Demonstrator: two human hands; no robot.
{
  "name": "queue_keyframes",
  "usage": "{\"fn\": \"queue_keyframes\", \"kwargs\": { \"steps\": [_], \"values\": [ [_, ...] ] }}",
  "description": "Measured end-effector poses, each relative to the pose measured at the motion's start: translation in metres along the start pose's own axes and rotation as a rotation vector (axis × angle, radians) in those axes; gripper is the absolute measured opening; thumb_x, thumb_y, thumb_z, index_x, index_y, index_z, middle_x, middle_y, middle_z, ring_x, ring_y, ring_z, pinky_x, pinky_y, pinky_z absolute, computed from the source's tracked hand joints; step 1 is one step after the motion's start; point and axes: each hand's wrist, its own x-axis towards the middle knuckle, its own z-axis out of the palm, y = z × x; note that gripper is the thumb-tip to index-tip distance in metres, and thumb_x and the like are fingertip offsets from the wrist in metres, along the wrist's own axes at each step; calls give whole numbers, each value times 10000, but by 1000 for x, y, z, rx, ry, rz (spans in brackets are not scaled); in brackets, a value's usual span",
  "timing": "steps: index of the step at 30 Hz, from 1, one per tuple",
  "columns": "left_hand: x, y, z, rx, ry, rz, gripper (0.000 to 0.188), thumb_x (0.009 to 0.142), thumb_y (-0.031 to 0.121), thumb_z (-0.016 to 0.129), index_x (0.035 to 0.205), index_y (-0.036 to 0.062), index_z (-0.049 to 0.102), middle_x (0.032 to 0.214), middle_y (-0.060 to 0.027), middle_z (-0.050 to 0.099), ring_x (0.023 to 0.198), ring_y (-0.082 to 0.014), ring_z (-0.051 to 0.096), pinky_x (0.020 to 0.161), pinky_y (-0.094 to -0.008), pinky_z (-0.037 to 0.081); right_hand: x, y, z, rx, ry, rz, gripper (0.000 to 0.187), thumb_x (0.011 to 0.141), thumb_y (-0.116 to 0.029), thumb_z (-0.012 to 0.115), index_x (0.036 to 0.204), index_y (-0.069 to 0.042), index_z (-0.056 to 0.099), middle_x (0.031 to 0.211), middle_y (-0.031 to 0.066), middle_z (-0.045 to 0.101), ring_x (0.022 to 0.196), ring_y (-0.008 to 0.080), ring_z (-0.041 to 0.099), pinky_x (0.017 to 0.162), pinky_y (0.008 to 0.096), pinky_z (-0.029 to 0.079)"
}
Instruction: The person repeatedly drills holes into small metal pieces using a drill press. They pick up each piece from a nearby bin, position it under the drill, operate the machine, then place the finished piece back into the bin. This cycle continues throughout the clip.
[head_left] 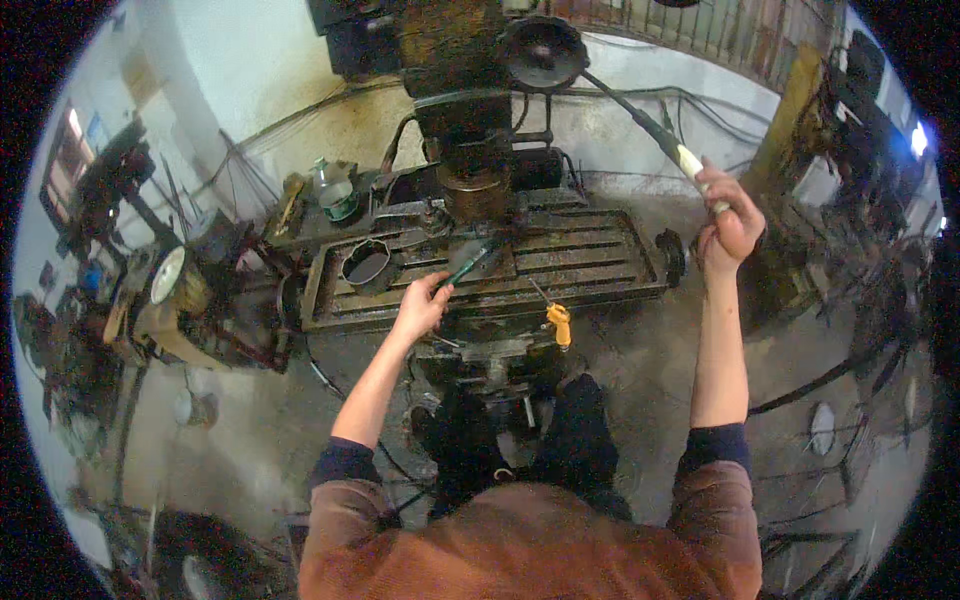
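My left hand (pixel 424 306) is closed around a slim green-handled brush (pixel 465 269), its tip pointing at the middle of the machine's slotted metal table (pixel 590 262). Under the dark spindle head (pixel 474 192), the spot where the brush tip ends is too dim to make out. Up on the right, my right hand (pixel 734 218) grips the pale end of a long lever (pixel 648 122) that runs to a round dark hub (pixel 545 53). At the table's front edge sits a yellow air blow gun (pixel 559 322) with a thin nozzle.
A cut-open container with dark liquid (pixel 367 264) stands on the table's left part. Behind it is a clear plastic bottle (pixel 334 190) with a green label. A crank wheel (pixel 670 257) juts from the table's right end. Cluttered equipment lines both sides; a hose (pixel 325 375) lies on the floor.
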Motion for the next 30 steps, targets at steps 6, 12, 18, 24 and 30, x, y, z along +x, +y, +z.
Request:
{"fn": "queue_keyframes", "kwargs": {
  "steps": [6,12,18,24,30],
  "values": [
    [14,-8,6,229,77,195,339,802,174,528,1082,-16,516,664,-114,584,511,-141,535,511,-295,434,21,5,4,74,69,-64,316,700,-247,547,668,66,527,667,111,504,736,236,505,931,541,280],
    [21,-19,9,317,182,341,329,776,185,542,1039,-11,543,879,-202,600,806,-299,594,697,-347,452,44,-7,15,20,79,-67,221,651,-157,509,659,63,526,668,105,505,717,227,500,908,524,315],
    [27,-25,12,302,169,301,333,775,195,546,1037,-11,545,893,-213,591,786,-311,590,684,-353,450,62,5,1,-65,-12,-165,201,728,-143,482,701,38,565,722,87,574,760,187,548,859,419,411],
    [31,-27,10,334,169,338,327,780,196,547,1038,-5,551,743,-188,597,569,-272,562,557,-354,433,91,9,-5,-63,-50,-230,239,697,-157,503,706,77,551,702,120,548,720,225,538,881,484,365],
    [38,-35,14,341,198,315,322,778,185,548,1035,-8,554,665,-177,584,529,-242,553,523,-345,422,153,16,-20,-305,-271,-508,215,786,-126,491,832,75,554,799,133,569,783,207,547,825,372,418]
  ]
}}
